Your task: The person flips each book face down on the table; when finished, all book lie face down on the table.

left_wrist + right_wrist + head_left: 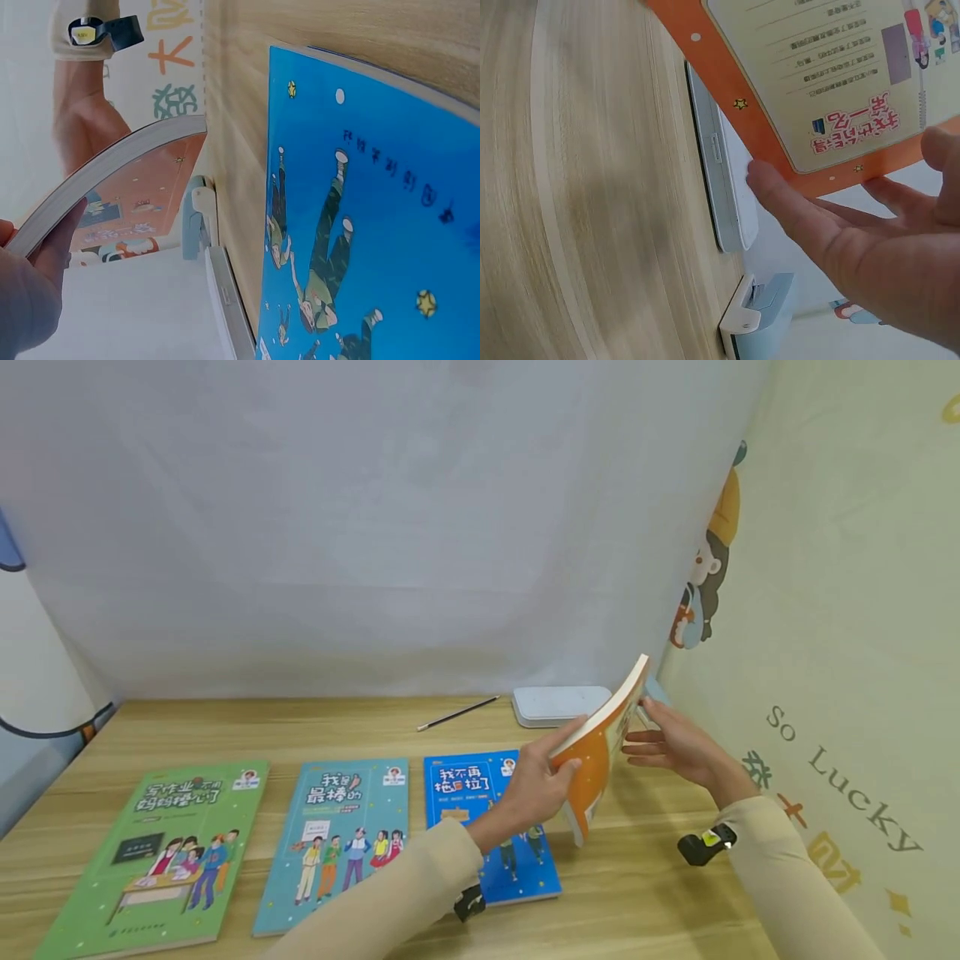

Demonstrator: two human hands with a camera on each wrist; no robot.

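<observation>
Left hand point(542, 787) pinches the glossy orange paperback point(600, 752) tilted above the woodgrain desk point(660, 893); right hand point(678, 745) presses flat fingers against it.

Both hands point(540, 785) point(686, 747) hold orange book point(596, 752), seemingly tilted.

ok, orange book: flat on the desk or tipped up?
Tipped up. The orange book stands on its lower edge on the desk, left hand gripping it, right hand flat against its back.

Three books lie in a row on the surface point(660, 893): left book point(153, 852), middle book point(337, 839), right book point(487, 827). A fourth book point(600, 747) stands tilted right of them, between both hands. Behind lie a pencil point(457, 713) and a box point(558, 704).
</observation>
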